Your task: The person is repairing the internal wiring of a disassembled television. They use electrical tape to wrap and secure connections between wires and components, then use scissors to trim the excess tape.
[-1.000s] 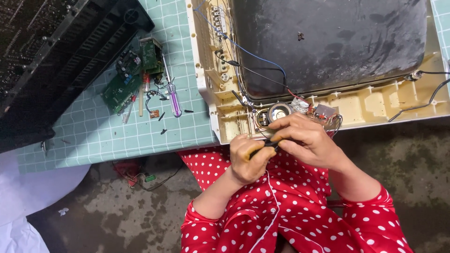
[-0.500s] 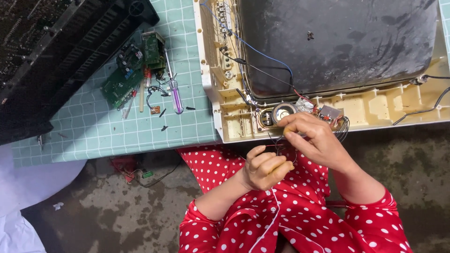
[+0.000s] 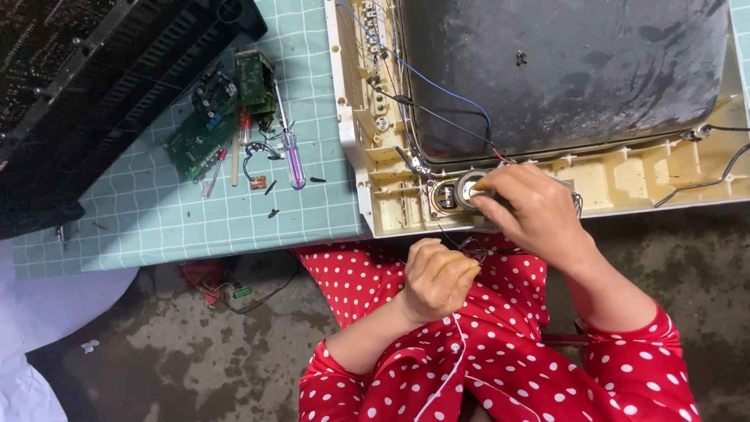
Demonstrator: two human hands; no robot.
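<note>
A green grid mat covered your table (image 3: 156,227). Your right hand (image 3: 527,211) pinched the small round speaker (image 3: 467,187) at the cream casing's (image 3: 625,176) six o'clock edge (left hand (image 3: 437,277) fisted around a thin tool).

A red garment (image 3: 500,367) dotted with white is worn. The cutting mat (image 3: 156,223) is coloured pale green and ruled with white grid lines. Cream plastic is seen in the casing (image 3: 625,180), dark grey glass in the tube (image 3: 562,70). Green circuit boards (image 3: 207,125) and a purple-handled screwdriver (image 3: 293,160) are laid near the mat's front edge.
</note>
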